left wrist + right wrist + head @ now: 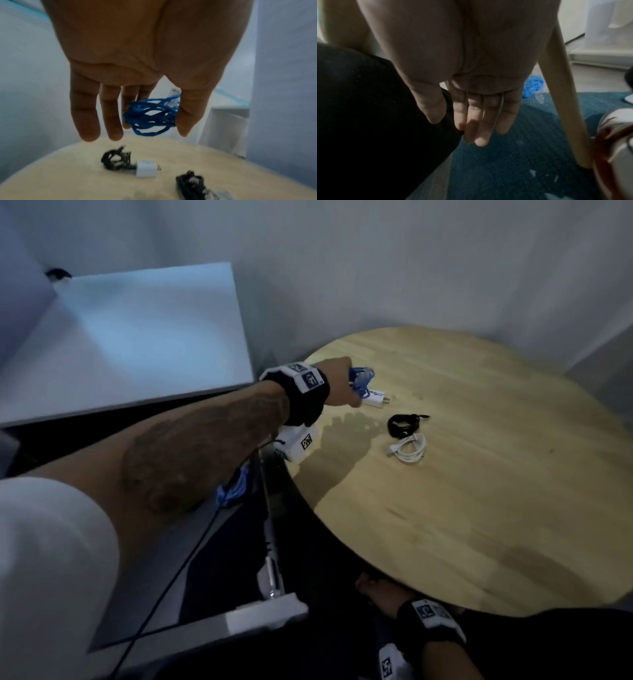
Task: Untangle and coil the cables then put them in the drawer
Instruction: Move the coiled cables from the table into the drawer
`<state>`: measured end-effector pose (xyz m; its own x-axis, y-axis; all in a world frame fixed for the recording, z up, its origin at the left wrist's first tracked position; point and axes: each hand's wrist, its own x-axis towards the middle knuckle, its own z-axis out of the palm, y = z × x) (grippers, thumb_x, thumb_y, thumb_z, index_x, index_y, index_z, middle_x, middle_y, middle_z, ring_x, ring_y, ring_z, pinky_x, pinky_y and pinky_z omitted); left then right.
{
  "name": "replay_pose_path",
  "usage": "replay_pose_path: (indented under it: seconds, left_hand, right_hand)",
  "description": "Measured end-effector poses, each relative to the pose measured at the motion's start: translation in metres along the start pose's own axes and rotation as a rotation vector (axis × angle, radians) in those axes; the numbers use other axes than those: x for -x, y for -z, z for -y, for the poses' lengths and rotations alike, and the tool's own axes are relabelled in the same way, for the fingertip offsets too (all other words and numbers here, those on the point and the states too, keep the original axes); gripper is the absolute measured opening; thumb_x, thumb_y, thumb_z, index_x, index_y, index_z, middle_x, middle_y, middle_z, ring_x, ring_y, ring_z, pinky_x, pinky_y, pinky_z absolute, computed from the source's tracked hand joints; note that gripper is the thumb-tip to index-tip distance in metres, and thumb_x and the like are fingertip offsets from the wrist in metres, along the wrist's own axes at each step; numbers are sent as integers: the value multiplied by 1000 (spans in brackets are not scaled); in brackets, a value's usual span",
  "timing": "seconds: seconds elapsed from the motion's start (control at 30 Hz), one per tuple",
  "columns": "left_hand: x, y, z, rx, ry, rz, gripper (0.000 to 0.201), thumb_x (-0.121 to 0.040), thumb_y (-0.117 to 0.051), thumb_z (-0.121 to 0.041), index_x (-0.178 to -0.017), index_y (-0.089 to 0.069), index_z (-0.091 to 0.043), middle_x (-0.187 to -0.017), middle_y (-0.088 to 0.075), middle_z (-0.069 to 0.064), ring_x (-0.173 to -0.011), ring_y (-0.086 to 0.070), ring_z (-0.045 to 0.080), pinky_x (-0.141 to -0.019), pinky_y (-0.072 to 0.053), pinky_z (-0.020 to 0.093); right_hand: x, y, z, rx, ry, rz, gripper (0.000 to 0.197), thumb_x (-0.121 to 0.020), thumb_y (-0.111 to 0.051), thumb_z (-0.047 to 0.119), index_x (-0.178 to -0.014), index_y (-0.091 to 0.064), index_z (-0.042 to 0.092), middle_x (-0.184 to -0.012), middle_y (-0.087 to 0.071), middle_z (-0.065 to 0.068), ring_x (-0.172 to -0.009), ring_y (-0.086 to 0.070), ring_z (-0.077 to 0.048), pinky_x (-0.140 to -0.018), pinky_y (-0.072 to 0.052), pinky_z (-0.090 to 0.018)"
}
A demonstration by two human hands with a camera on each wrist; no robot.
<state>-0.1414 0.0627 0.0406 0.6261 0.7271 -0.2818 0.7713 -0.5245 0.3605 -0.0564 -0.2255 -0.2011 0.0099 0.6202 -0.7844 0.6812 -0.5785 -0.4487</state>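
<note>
blue cable (150, 115): loose tangled bundle above the round wooden table (479, 491), clear plug end up, no clear long axis | left hand (137, 54): thumb and forefinger pinch the bundle, other fingers straight | right hand (471, 81): below the table, fingers straight and together, holding nothing | on table: white charger (145, 169), black cable coil (404, 424), white cable coil (409, 448)

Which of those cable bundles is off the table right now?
The blue cable bundle: the left hand pinches it above the round wooden table, while the black coil and white coil lie on the tabletop.
</note>
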Motion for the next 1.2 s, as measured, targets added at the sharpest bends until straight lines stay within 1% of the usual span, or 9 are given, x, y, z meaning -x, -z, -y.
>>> replay_pose_path:
  seconds: [0.13, 0.27, 0.4, 0.57, 0.8, 0.9, 1.03, 1.13, 1.2]
  left_hand:
    - [92, 42, 40, -99, -27, -166, 42, -70, -77, -33, -94, -48, -14, -87, -51, 0, -81, -51, 24, -69, -41, 33]
    - [178, 50, 78, -259, -27, -56, 56, -75, -80, -38, -117, -54, -11, -113, -56, 6, -94, -55, 26, -80, -48, 37]
    - [220, 13, 105, -505, -52, 127, 75, -69, -71, -67, -128, -51, -24, -126, -46, 3, -113, -47, 27, -97, -46, 45]
    - [230, -36, 106, -693, -130, 204, 72, -75, -64, -69, -131, -49, -27, -135, -40, 3, -128, -35, 29, -100, -43, 45]
    - [178, 22, 38, -596, -178, 66, 64, -81, -57, -68, -125, -56, -22, -123, -57, 0, -110, -56, 24, -92, -50, 41]
    - [107, 20, -7, -335, -159, 47, 40, -89, -57, -58, -89, -59, -18, -88, -59, 2, -78, -54, 21, -77, -48, 36]
    - [10, -37, -55, -257, -79, 102, 58, -92, -49, -61, -60, -40, -13, -54, -35, 3, -46, -31, 20, -56, -31, 30]
    - [-35, -91, -75, -265, -63, 120, 59, -87, -46, -68, -106, -62, -14, -95, -66, 8, -68, -57, 23, -60, -40, 28]
    - [-48, -114, -82, -284, -99, 90, 69, -83, -46, -70, -134, -52, -23, -120, -62, 1, -89, -61, 26, -73, -44, 31]
  right_hand:
    - [3, -6, -2, 89, -3, -11, 20, -107, -37, 41, -111, -52, 29, -119, -50, 1, -105, -49, -14, -85, -34, -19]
    - [9, -6, 1, 109, -23, -41, 33, -106, -41, 37, -131, -53, 18, -126, -54, 2, -109, -54, -16, -85, -38, -20]
    - [14, -5, 4, 107, -56, -70, 32, -105, -45, 34, -128, -58, 16, -118, -58, -2, -104, -55, -18, -82, -40, -22]
    - [12, -7, -1, 80, -70, -79, 29, -103, -49, 35, -123, -60, 18, -119, -62, -4, -108, -59, -21, -80, -43, -24]
    - [9, -6, -1, 13, -63, -38, 36, -104, -45, 36, -132, -57, 18, -131, -59, -4, -112, -56, -19, -87, -40, -23]
    - [1, -6, -1, -16, -48, -7, 37, -105, -43, 34, -132, -56, 14, -131, -59, -8, -117, -57, -25, -91, -40, -27]
    - [-10, -7, 0, -64, -41, 24, 26, -107, -37, 34, -121, -55, 20, -104, -53, 4, -94, -50, -16, -89, -34, -28]
    - [-16, -9, -1, -96, -27, -6, 30, -108, -37, 27, -79, -38, 35, -79, -34, 16, -70, -37, -3, -74, -34, -17]
    - [-17, -11, 0, -132, -50, -1, 39, -107, -40, 21, -72, -30, 35, -76, -31, 16, -64, -30, 4, -57, -31, -9]
